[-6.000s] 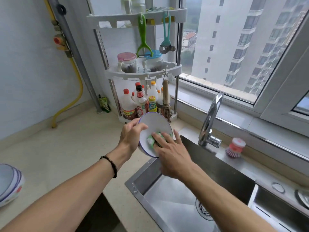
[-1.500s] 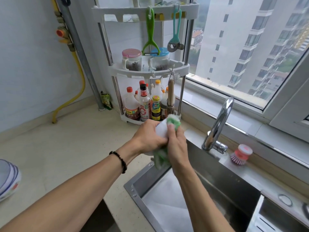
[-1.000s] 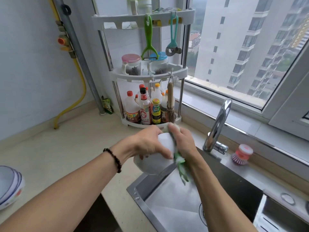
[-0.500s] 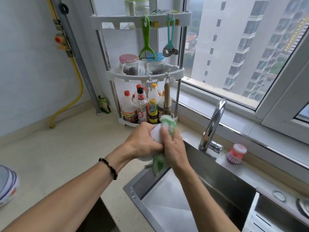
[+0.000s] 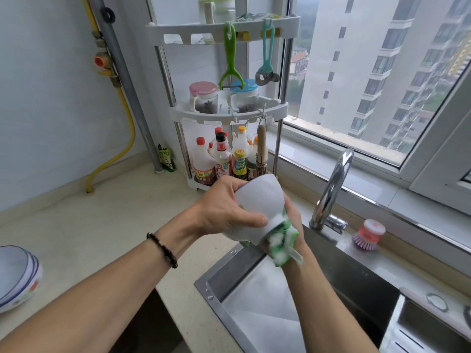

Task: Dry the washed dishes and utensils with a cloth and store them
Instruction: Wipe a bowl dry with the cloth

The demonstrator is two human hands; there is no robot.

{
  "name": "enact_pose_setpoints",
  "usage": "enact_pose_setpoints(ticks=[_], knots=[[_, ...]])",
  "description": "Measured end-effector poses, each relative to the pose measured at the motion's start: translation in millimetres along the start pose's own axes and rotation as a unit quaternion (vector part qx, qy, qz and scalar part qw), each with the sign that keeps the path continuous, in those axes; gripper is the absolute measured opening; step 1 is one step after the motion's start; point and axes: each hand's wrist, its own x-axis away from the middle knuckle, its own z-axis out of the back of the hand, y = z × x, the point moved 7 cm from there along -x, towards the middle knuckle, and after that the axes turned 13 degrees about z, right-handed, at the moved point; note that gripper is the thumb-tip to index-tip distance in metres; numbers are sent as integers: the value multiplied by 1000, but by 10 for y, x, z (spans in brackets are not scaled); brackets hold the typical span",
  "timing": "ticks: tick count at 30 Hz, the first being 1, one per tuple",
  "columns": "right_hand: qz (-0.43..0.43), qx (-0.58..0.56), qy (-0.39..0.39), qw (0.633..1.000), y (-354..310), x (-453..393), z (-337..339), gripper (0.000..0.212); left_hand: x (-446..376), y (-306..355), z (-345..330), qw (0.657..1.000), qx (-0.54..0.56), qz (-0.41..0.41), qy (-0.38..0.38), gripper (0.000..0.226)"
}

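A white bowl (image 5: pixel 257 200) is held tilted above the left corner of the steel sink (image 5: pixel 229 281), its outside and foot ring facing me. My left hand (image 5: pixel 224 212) grips the bowl from the left, fingers curled across its outside. My right hand (image 5: pixel 293 220) is mostly hidden behind the bowl and holds a green and white cloth (image 5: pixel 280 240) against the bowl's foot. A stack of white bowls with blue rims (image 5: pixel 17 276) sits on the counter at the far left.
A white corner rack (image 5: pixel 229 110) with sauce bottles, jars and hanging peelers stands behind my hands. A chrome faucet (image 5: pixel 334 189) and a pink dish brush (image 5: pixel 369 235) are on the sink's far side. Beige counter (image 5: pixel 89 220) stretches left; window at right.
The bowl has turned so its foot now faces me. The cloth in my right hand has slid from the upper edge down to the foot ring. My left hand keeps its hold.
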Motion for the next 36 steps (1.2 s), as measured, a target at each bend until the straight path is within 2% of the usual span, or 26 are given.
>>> enact_pose_setpoints(ticks=[3,6,9,12,14,15,16,18,19,20,22,24,27,28,31,32,33,36], knots=[[26,67,-7,997,-98,2,28,53,2,-86,33,998,8,49,-24,59],[79,211,-25,974,-300,-35,13,40,-37,-191,50,991,-15,122,-59,61],[147,391,-52,907,-467,-26,-135,40,-45,-225,-1,990,-45,133,-30,45],[230,435,-84,866,-393,156,-322,45,-39,-285,-52,992,-52,116,21,29],[281,471,-64,834,-289,252,-311,41,-49,-303,-83,992,-64,103,32,27],[280,460,-48,841,-265,255,-258,38,-43,-284,-109,993,-72,93,30,28],[254,431,-34,865,-270,224,-204,37,-33,-247,-136,993,-78,81,31,30],[160,311,-16,937,-280,79,-123,38,-12,-180,-135,995,-68,60,46,34],[130,271,-7,954,-297,43,-105,39,-17,-160,-120,995,-59,55,53,34],[136,278,-4,951,-317,56,-130,38,-36,-155,-96,995,-54,56,60,33],[209,363,-21,908,-308,123,-237,39,-83,-155,-38,993,-62,63,76,29],[227,387,-28,893,-267,174,-254,49,-108,-142,-15,993,-74,62,71,31],[158,273,-12,949,-317,49,-191,40,-55,-111,-3,996,-51,42,67,29],[156,272,-14,949,-357,11,-206,40,-45,-98,4,996,-40,39,70,29],[246,406,-48,879,-372,76,-368,53,-111,-108,18,994,-56,44,86,25],[245,417,-48,874,-322,94,-364,58,-122,-114,13,992,-76,52,85,26],[231,401,-46,885,-295,112,-360,58,-127,-106,12,991,-90,55,77,28],[117,213,-30,969,-304,19,-228,40,-68,-39,9,997,-69,32,31,36]])
